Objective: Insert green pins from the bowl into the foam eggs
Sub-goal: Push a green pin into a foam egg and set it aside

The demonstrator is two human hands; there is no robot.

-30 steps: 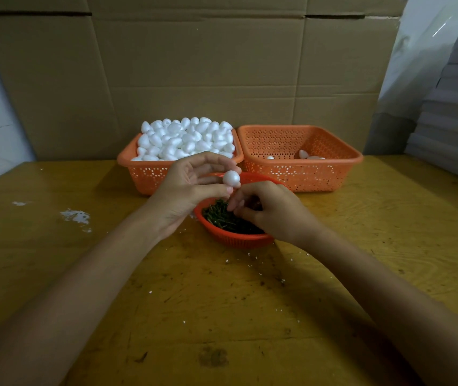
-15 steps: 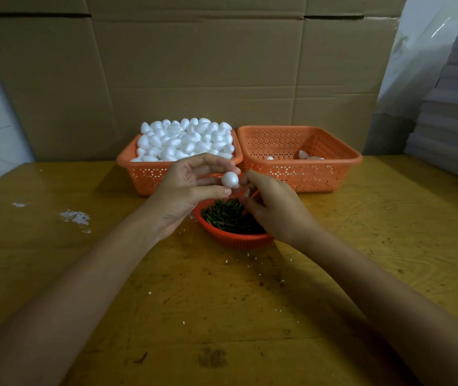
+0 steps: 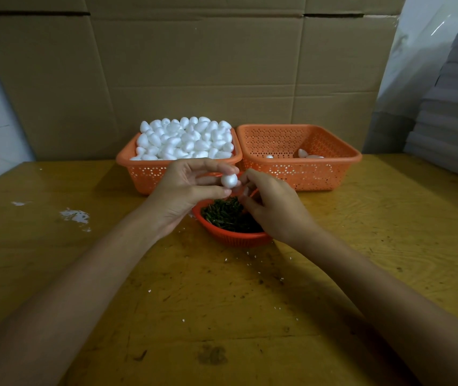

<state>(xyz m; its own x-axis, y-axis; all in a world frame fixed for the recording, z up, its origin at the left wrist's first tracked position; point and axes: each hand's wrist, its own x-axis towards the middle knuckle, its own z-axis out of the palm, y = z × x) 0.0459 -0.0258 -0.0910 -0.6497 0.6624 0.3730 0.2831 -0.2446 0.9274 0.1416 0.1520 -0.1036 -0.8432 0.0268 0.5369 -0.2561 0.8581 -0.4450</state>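
My left hand [image 3: 186, 190] pinches the egg [image 3: 229, 181] above the bowl [image 3: 236, 238]. My right hand [image 3: 272, 207], fingers curled, meets it from the right; whether they hold anything I cannot tell.

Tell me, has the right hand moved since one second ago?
Yes. Against the red bowl, the right hand rose from the green pins to the foam egg.

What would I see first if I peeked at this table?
The big heap of white foam eggs in the left orange basket at the back catches the eye. In front, the left hand pinches one egg above a red bowl of green pins, right hand close beside.
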